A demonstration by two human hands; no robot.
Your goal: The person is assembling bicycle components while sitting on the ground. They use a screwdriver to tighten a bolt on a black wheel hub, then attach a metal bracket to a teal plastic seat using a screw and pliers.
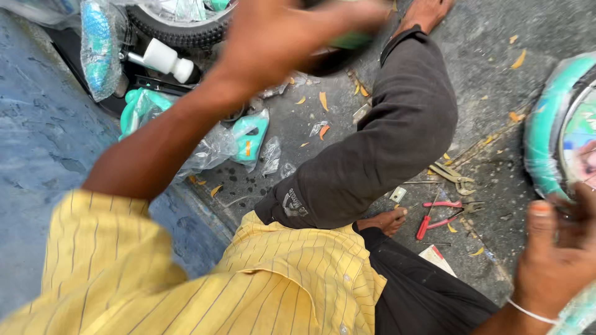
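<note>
Left fingers (347, 22) around blurred green part (351, 41); right fingers (562, 217) on teal wheel (543, 130), pliers (442, 216) nearby.

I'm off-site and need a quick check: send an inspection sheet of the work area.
Surface: grey concrete ground strewn with dry leaves.
Job's things: teal-rimmed wheel at the right hand; blurred green item at the left hand.
Clutter: red-handled pliers, spanner, plastic-wrapped teal parts, black tyre.
Grippers: left hand raised, grip blurred; right hand on the wheel, grip unclear.
Cables: nothing seen.
Surroundings: nothing seen beyond the ground.
</note>
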